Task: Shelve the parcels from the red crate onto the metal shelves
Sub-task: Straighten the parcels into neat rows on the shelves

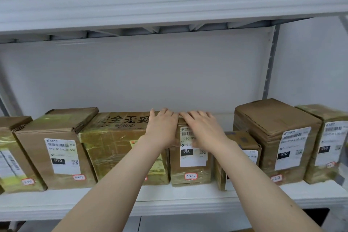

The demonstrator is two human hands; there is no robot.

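Note:
A narrow brown cardboard parcel (190, 173) with a white "060" label stands on the white metal shelf (169, 201), wedged between a wide taped box (113, 145) and a low small box (243, 143). My left hand (162, 128) lies over the parcel's top left corner, fingers straight across the top and thumb on its front. My right hand (202, 130) lies over the top right, fingers flat. The red crate is out of view.
More labelled parcels line the shelf: two at the left (54, 149), a tall box (273, 137) and another (327, 143) at the right. An upper shelf (169, 3) carries further boxes. White back wall behind, open height above the parcels.

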